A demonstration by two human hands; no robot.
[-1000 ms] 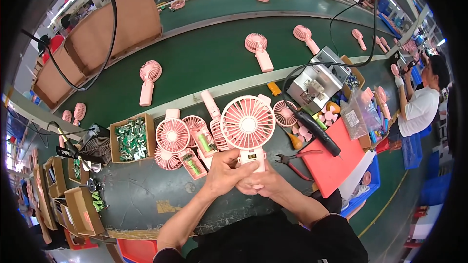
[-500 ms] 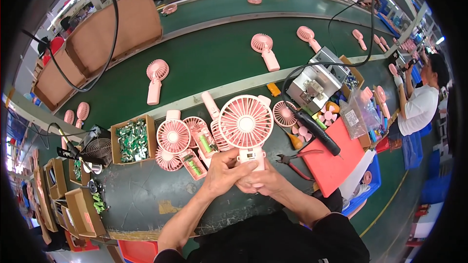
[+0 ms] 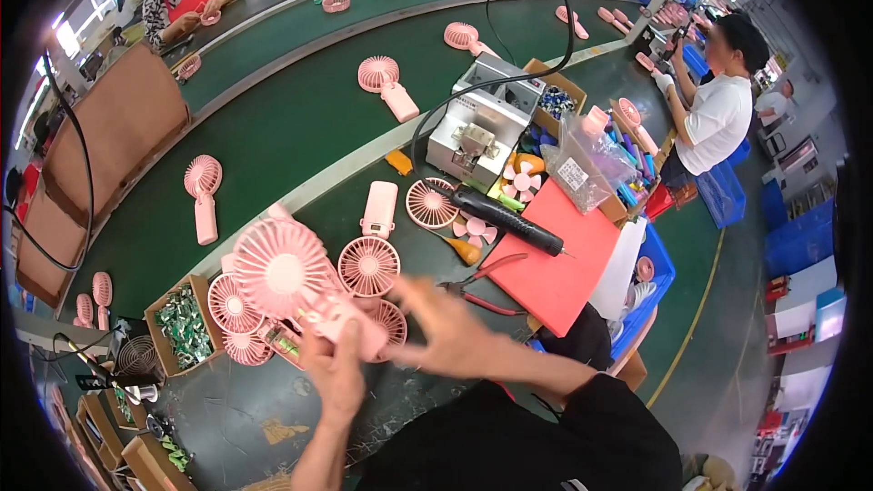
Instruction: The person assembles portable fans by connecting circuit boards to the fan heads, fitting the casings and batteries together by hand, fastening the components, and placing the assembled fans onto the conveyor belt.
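A pink handheld fan (image 3: pixel 282 268) is in my left hand (image 3: pixel 334 373), which is closed around its handle. The fan is tilted, with its round grille up and to the left, and looks blurred. My right hand (image 3: pixel 459 332) is just right of the handle, smeared by motion, its fingers apart and apparently holding nothing. Beneath and beside the held fan lie several pink fan parts, among them a round grille (image 3: pixel 234 303) at the left. Another pink fan (image 3: pixel 368 266) lies behind my hands with its handle pointing away from me.
A carton of green circuit boards (image 3: pixel 185 323) stands at left. To the right lie red-handled pliers (image 3: pixel 486 289), a black electric screwdriver (image 3: pixel 509 218) and a red sheet (image 3: pixel 577 259). Behind them is a metal machine (image 3: pixel 482 127). Fans lie on the green conveyor (image 3: pixel 300 136); a co-worker (image 3: pixel 718 109) stands right.
My view has swung to the right. The fan, held in both hands before, has moved left and tilted in my left hand, while my right hand has come off it.
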